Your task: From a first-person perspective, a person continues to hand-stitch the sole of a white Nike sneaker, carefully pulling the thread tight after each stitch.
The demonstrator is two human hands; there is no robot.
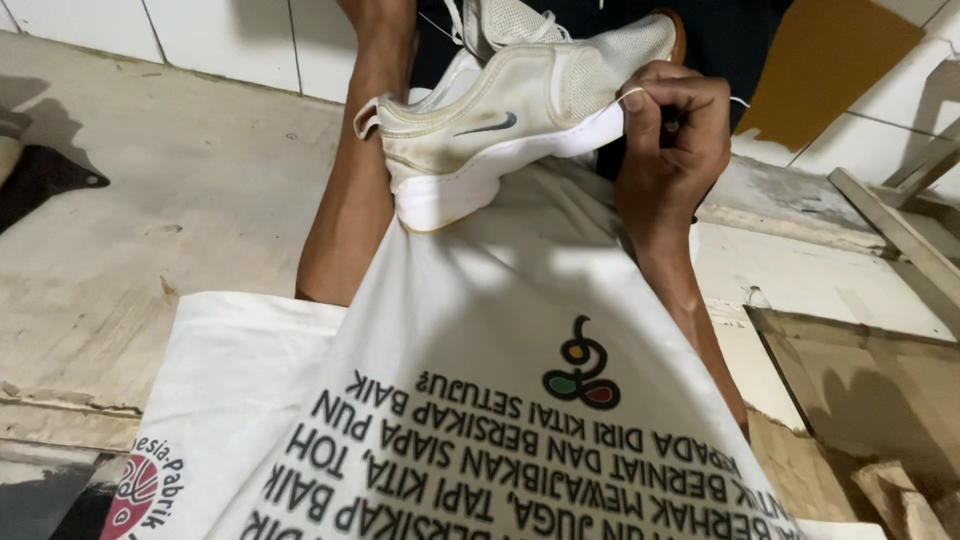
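Note:
A worn white mesh sneaker (pixel 500 110) lies on its side, sole toward me, above a white cloth (pixel 480 330) with dark printed lettering and a small coloured emblem that drapes over my lap. My right hand (pixel 672 135) is closed against the sole's edge near the toe, its fingers pinching a thin white thread (pixel 632 93). My left forearm (pixel 345 200) runs up behind the heel of the shoe. The left hand itself is hidden behind the shoe and past the top edge. A second white shoe (pixel 505 18) shows just above the first.
Bare concrete floor (pixel 150 190) spreads to the left, with a dark object (pixel 45 175) at the far left. White wall tiles (pixel 200 35) run along the back. Wooden boards (pixel 900 235) and a brown cardboard piece (pixel 820 60) stand to the right.

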